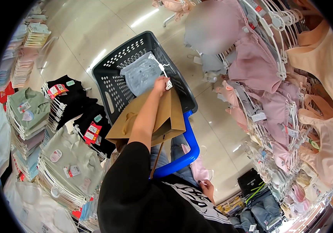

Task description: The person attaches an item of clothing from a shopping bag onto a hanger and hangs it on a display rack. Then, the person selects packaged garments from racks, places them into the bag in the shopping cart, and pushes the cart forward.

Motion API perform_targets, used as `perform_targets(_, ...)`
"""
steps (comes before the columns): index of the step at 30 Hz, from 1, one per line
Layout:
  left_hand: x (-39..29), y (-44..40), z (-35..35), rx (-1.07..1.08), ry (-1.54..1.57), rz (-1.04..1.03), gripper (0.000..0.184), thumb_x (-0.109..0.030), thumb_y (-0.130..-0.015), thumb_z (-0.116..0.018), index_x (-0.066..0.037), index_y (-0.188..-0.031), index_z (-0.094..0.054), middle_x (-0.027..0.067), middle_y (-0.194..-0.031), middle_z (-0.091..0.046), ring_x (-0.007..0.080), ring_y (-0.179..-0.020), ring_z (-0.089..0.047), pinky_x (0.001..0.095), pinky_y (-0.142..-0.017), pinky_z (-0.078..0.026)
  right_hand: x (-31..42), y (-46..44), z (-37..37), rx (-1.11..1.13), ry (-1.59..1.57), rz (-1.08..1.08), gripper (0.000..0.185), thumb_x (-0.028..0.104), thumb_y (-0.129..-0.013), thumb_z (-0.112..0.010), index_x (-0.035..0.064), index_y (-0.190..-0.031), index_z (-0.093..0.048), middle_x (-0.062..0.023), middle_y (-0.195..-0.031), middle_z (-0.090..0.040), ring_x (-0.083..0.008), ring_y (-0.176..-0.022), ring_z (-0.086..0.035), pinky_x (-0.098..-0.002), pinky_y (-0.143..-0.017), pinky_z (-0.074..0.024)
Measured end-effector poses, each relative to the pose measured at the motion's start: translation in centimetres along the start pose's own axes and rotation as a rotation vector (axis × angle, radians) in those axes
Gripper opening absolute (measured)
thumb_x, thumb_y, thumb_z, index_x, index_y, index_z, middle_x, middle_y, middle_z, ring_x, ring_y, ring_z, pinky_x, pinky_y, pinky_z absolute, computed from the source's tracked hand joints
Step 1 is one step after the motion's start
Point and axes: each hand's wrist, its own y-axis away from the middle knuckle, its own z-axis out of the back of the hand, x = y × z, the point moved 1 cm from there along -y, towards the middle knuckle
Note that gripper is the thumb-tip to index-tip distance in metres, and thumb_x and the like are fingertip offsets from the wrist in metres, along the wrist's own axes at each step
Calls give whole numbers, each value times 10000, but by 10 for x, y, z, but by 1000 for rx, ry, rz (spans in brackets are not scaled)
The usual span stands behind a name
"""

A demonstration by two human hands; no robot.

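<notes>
My left hand (160, 86) reaches into a dark grey shopping basket (108, 87) and is closed around a white plastic hanger (165, 72). Beside the hanger a pale grey-blue garment (140, 73), seemingly in clear plastic, lies in the basket. A brown paper bag (166, 116) stands in the near end of the basket, partly under my left forearm. Down by my leg, my right hand (207, 189) grips a pink garment (199, 167), its exact kind partly hidden behind the blue cart handle (189, 151) and my body.
To the left, racks hold stacked pale green garments (71, 155) and black ones (69, 97) on hangers with red price tags. On the right hang pink bras (255, 70) and beige ones (321, 120). Folded jeans (265, 211) lie at lower right. Glossy tiles (85, 31) cover the floor.
</notes>
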Motion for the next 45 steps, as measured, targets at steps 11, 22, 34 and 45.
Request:
perform_targets(11, -13, 41, 22, -73, -206, -6, 59, -70, -801, -580, -35, -757, -560, 56, -642, -557, 173, -526, -545, 309, -447, -431, 4, -8, -6, -30, -38, 69, 79, 86, -838, -597, 7, -835, -602, 35, -675, -553, -17, -586, -450, -170, -508, -334)
perform_targets(22, -64, 130, 7, -182, -178, -212, 94, -115, -825, -585, -45, -763, -579, -6, -573, -495, 83, -441, -430, 221, -396, -317, 1, -35, 2, -213, 172, 308, 141, 123, -746, -646, 27, -848, -625, -70, -612, -569, -135, -544, -508, -290, -527, -416)
perform_targets(34, -134, 343, -185, 569, -73, -625, 85, 15, -805, -605, 10, -869, -548, 95, -828, -591, 171, -672, -606, 256, -612, -530, 131, 20, 85, -426, -374, 733, 142, 148, -830, -600, 16, -875, -626, -20, -754, -621, -83, -668, -554, -221, -591, -429)
perform_targets(45, -36, 461, -307, 1102, -206, -204, 104, -57, -841, -591, 13, -903, -547, 119, -913, -592, 211, -723, -626, 284, -633, -543, 209, 112, 107, -162, -887, 1016, 105, 88, -812, -639, 9, -881, -630, -11, -797, -620, -43, -683, -527, -184, -597, -413)
